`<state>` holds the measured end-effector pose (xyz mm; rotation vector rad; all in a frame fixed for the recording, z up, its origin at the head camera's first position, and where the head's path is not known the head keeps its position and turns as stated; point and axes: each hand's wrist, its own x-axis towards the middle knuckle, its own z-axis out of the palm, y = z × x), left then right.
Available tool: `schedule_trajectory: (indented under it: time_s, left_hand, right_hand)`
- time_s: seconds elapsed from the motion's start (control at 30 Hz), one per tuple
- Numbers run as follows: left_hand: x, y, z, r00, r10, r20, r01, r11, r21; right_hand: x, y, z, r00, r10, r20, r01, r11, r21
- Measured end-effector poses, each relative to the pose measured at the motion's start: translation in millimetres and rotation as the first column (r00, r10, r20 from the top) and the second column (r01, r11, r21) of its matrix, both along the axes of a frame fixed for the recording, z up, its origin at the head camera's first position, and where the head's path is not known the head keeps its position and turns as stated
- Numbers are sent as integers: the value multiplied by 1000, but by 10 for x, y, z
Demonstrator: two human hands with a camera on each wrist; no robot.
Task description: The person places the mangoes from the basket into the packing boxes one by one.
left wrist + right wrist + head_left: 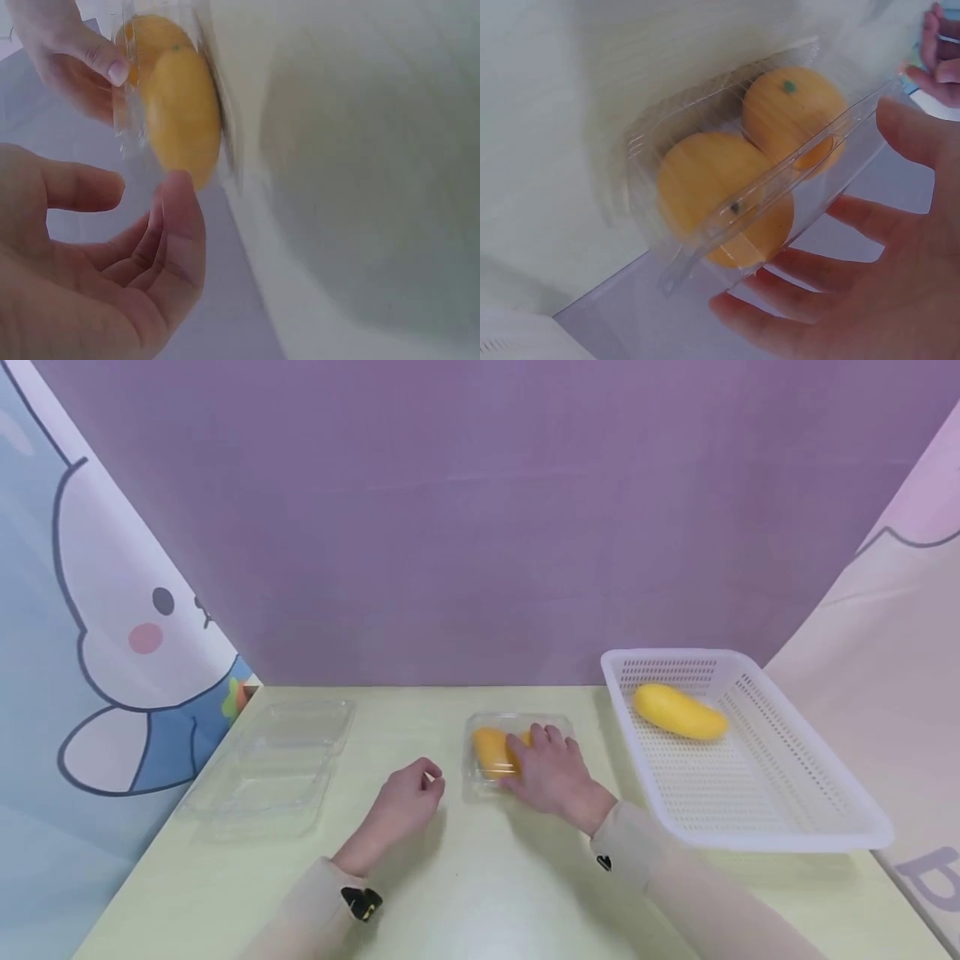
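Observation:
A clear plastic clamshell box [472,781] sits at mid-table with two orange-yellow, mango-like fruits [492,752] inside. Its lid lies over the fruits. My right hand [553,771] rests on the lid with fingers spread; in the right wrist view the fingers [802,270] and thumb reach along the lid's edge. To the left of the box, my left hand [408,797] hovers with loosely curled fingers and holds nothing. From the left wrist, its fingertips [180,187] appear close before the nearer fruit [184,112].
On the right stands a white perforated basket [750,793] holding one yellow elongated fruit [678,712]. An opened clear plastic container [270,768] lies at the left. A purple cloth [480,527] hangs behind the table, with printed cloths at both sides.

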<state>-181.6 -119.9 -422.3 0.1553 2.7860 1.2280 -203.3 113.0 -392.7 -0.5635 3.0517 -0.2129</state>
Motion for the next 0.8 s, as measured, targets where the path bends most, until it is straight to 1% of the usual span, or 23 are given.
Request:
schedule_trajectory:
  time_s: [0.13, 0.27, 0.4, 0.5, 0.67, 0.8]
  left_hand:
    - [18, -118, 154, 998, -14, -63, 8, 996, -91]
    - [0, -278, 279, 993, -28, -116, 7, 983, -185]
    - [-57, -464, 340, 984, -35, -174, -16, 959, -282]
    - [-93, -608, 384, 976, -39, -215, -36, 942, -335]
    - [-129, -861, 468, 967, -35, -253, -71, 915, -398]
    - [-161, -1063, 515, 962, -19, -272, -113, 881, -459]
  right_hand:
    - [-49, 23, 19, 1000, 9, 7, -9, 1000, 10]
    - [-90, 37, 38, 1000, 19, 13, -19, 1000, 10]
    - [-131, 51, 46, 1000, 17, 24, -18, 1000, 10]
    - [-165, 61, 39, 1000, 13, 27, -13, 1000, 12]
    - [-220, 72, 29, 1000, 12, 25, -12, 1000, 3]
    - [-257, 72, 48, 1000, 11, 29, -11, 1000, 4]
